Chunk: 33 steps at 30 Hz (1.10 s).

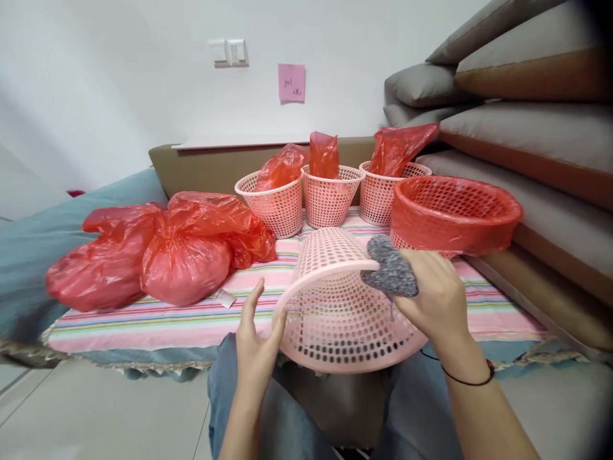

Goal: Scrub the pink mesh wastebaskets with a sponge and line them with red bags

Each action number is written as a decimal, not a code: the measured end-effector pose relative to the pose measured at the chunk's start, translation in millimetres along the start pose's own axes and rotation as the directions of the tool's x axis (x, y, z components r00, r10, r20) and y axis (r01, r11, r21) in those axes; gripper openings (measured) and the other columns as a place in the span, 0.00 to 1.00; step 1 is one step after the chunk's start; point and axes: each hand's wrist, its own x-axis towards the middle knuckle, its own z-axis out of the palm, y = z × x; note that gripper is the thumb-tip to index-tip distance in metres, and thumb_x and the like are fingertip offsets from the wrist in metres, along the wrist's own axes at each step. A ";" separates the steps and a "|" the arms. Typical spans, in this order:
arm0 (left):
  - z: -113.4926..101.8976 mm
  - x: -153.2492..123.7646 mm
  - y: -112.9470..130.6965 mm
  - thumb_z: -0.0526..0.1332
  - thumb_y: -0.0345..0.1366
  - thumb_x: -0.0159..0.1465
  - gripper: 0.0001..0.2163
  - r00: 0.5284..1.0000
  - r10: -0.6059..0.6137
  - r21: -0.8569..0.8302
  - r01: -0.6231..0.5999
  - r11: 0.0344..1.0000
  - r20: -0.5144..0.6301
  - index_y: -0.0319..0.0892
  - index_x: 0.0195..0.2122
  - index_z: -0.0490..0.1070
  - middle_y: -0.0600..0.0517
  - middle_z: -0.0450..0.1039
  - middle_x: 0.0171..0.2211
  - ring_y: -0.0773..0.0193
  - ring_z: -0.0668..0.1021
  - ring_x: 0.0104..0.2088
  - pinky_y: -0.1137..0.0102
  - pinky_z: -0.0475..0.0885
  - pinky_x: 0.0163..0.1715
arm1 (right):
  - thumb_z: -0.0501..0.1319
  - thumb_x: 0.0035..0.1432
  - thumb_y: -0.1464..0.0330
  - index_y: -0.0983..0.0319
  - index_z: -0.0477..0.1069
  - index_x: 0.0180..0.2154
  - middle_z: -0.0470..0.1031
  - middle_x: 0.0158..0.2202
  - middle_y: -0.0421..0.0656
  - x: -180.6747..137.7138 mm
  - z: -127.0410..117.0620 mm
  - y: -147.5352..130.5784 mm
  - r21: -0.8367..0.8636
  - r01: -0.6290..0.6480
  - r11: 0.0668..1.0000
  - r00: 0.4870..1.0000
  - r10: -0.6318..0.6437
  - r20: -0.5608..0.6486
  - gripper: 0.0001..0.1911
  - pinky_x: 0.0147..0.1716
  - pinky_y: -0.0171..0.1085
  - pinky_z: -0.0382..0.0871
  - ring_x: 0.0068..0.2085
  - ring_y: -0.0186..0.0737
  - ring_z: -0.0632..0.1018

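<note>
A pale pink mesh plastic basket [347,364] lies tipped on its side, its wide mouth facing me above my lap. My right hand [433,294] grips a bunched grey cloth [393,268] and presses it over the basket's rim on the right. At the left side of the rim is my left hand [258,342], fingers spread, the thumb against or very near the edge. Behind stand three similar mesh baskets [330,198], each with a red plastic bag [323,156] inside. Another basket, lined with a red bag [454,223], stands at the right.
Filled red plastic bags [186,262] lie at the left on a striped pink cloth [119,329]. Stacked grey and brown cushions [527,134] rise at the right. A small white tag [224,298] lies near the bags. A pink note [292,83] and switches [228,52] are on the wall.
</note>
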 end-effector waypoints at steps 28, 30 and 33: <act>36.2 22.5 -15.3 0.53 0.26 0.66 0.20 0.915 0.301 -0.022 -0.307 0.952 0.269 0.43 0.57 0.71 0.46 0.73 0.59 0.59 0.73 0.61 0.61 0.67 0.62 | 0.69 0.41 0.51 0.63 0.71 0.53 0.80 0.47 0.51 -144.1 51.6 63.1 0.305 -0.860 0.409 0.492 0.823 0.285 0.39 0.50 0.49 0.71 0.48 0.52 0.79; 32.6 28.4 -0.7 0.55 0.29 0.66 0.17 0.947 0.201 -0.018 -0.204 0.979 0.249 0.42 0.55 0.72 0.47 0.75 0.56 0.58 0.76 0.58 0.61 0.69 0.60 | 0.69 0.42 0.50 0.63 0.71 0.53 0.80 0.46 0.50 -139.0 34.6 58.1 0.314 -0.836 0.449 0.519 0.833 0.190 0.39 0.50 0.50 0.71 0.47 0.52 0.79; 27.6 35.3 18.6 0.58 0.35 0.66 0.14 0.976 0.067 -0.022 -0.064 0.998 0.209 0.42 0.51 0.74 0.48 0.80 0.49 0.56 0.80 0.50 0.62 0.74 0.53 | 0.70 0.43 0.50 0.64 0.72 0.52 0.79 0.45 0.50 -122.3 0.6 40.9 0.287 -0.780 0.556 0.577 0.816 -0.012 0.38 0.51 0.52 0.70 0.45 0.52 0.79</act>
